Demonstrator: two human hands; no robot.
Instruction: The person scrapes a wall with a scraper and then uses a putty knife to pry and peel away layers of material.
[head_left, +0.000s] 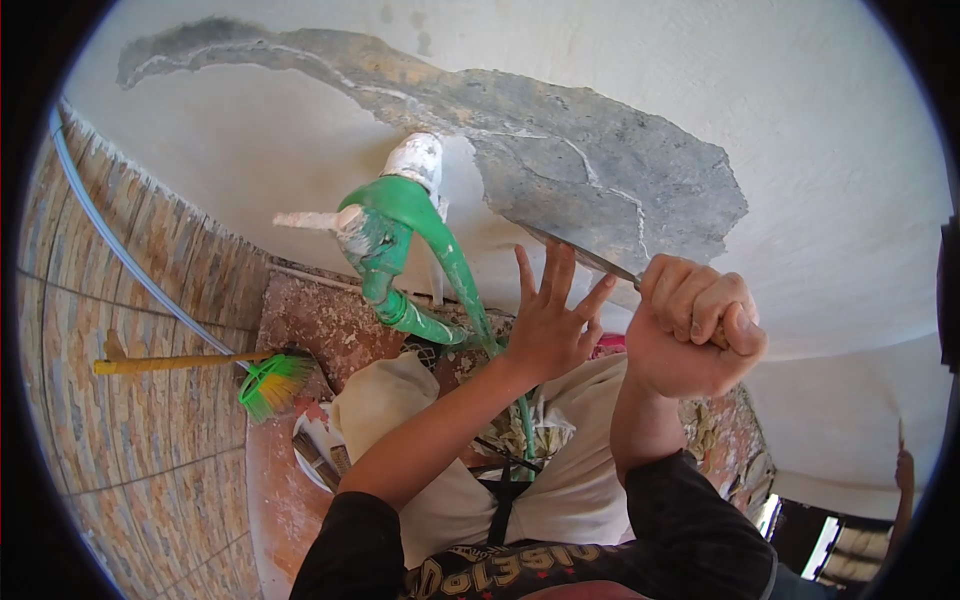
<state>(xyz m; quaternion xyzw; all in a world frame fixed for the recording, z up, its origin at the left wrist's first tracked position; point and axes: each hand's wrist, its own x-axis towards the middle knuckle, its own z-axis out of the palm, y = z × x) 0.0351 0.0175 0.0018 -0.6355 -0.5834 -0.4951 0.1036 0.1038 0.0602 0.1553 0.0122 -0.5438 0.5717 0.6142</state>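
Observation:
My right hand (700,325) is wrapped in a fist around the handle of a putty knife (605,264), hiding the handle. The thin metal blade points up and left, along the lower edge of a bare grey patch (620,150) in the white wall. My left hand (555,320) has its fingers spread, with the fingertips right at the blade. Thin pale cracks run across the grey patch, and white coating surrounds it.
A green hose (455,270) is wrapped over a paint-spattered wall pipe (415,165). To the left are a green-and-yellow broom (275,385), a pale hose (120,250) and a white container (318,440) with tools. Flakes litter the floor. Another person's arm (903,480) is at right.

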